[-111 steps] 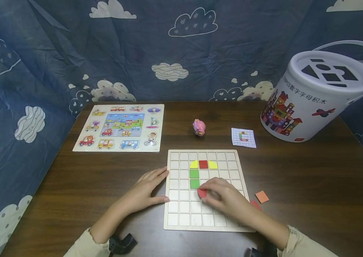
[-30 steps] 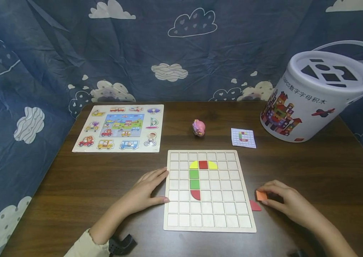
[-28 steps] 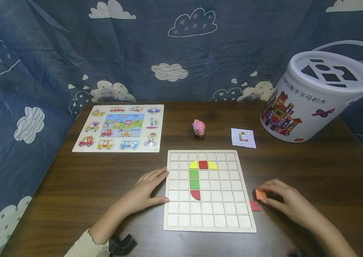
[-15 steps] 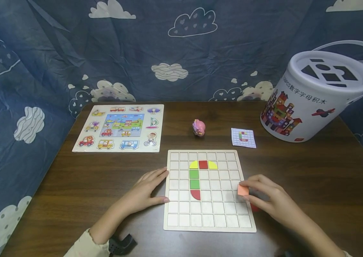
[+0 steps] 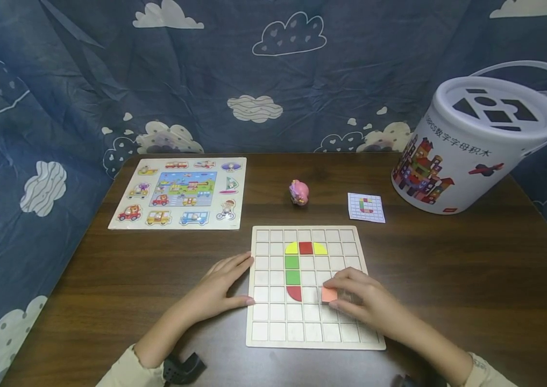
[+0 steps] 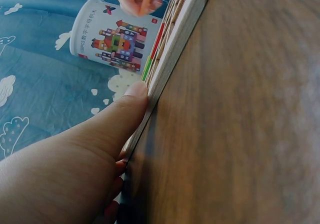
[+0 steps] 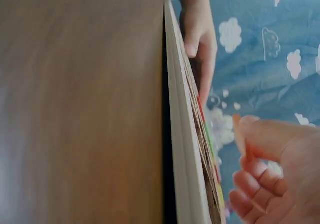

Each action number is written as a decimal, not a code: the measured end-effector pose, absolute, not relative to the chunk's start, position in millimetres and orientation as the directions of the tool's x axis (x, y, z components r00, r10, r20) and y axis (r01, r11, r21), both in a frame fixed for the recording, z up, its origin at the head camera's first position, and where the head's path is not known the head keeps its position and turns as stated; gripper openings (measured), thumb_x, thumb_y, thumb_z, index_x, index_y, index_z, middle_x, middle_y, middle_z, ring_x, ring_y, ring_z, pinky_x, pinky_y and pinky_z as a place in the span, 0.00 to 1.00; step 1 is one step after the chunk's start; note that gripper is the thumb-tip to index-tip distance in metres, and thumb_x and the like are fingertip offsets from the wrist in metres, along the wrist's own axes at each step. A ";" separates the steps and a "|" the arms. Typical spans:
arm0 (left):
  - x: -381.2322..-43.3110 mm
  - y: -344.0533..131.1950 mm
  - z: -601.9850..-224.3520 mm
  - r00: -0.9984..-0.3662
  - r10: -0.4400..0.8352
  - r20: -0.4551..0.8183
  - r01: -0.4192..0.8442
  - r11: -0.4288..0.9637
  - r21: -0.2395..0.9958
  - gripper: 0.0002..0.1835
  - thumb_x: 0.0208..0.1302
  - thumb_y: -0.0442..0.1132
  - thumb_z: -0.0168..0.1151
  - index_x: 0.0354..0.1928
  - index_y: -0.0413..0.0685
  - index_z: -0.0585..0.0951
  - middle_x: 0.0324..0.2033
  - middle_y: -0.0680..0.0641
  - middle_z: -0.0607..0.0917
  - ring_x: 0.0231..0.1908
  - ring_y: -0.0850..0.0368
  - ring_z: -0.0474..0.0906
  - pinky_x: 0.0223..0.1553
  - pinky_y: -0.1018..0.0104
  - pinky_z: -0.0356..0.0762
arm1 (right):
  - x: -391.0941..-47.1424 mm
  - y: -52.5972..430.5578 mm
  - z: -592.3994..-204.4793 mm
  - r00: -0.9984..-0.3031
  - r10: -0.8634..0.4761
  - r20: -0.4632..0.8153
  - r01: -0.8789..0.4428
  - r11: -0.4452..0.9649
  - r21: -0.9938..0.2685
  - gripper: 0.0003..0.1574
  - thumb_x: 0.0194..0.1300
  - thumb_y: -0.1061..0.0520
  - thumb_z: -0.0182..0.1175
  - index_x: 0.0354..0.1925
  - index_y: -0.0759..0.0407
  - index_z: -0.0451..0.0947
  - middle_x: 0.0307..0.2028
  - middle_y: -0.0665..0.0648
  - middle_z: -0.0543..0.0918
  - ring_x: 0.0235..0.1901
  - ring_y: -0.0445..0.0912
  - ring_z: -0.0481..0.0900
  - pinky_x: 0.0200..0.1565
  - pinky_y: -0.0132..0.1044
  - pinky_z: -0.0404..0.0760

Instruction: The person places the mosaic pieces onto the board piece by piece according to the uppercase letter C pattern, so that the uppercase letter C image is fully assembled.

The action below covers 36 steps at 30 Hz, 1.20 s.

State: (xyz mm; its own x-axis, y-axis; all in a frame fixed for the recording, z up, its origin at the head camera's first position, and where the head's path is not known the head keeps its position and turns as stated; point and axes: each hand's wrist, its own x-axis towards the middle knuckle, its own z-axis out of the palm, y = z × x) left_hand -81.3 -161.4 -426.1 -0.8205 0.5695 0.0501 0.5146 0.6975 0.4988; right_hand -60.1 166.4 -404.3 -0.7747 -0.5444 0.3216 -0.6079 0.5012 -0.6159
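An orange square tile (image 5: 328,295) is pinched between the thumb and fingers of my right hand (image 5: 367,298), over the right half of the wooden grid board (image 5: 273,328). In the right wrist view the tile (image 7: 240,135) is held up off the board's surface. My left hand (image 5: 217,285) rests on the table, thumb and fingertips touching the board's left edge. Inlaid in the grid are two yellow quarter-rounds (image 5: 291,248), a red square (image 5: 305,248), two green squares (image 5: 292,270) and a red quarter-round (image 5: 295,293).
Behind the board lie a small pattern card (image 5: 367,207) and a pink toy figure (image 5: 299,192). A vehicle picture puzzle (image 5: 130,194) lies at the back left, and a white shape-sorter bucket (image 5: 471,156) stands at the back right.
My right hand set the red quarter-round in the grid, picked up the orange tile from the table at the right and carried it left over the board. The left hand has stayed put.
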 end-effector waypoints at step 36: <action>-81.2 -161.1 -426.2 -0.821 0.569 0.046 0.511 0.697 0.503 0.44 0.53 0.62 0.57 0.67 0.47 0.58 0.66 0.48 0.57 0.64 0.50 0.52 0.61 0.50 0.48 | -66.5 177.4 -388.8 -0.846 -0.514 0.142 -0.477 0.609 -0.634 0.22 0.56 0.51 0.63 0.50 0.52 0.75 0.47 0.49 0.73 0.38 0.43 0.73 0.38 0.39 0.76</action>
State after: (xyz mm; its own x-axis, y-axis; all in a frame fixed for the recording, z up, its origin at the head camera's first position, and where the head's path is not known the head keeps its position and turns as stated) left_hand -81.2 -161.1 -426.2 -0.8211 0.5690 0.0455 0.5108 0.6968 0.5035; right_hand -66.5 177.4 -388.8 -0.8459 -0.5142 0.1417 -0.4765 0.6092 -0.6339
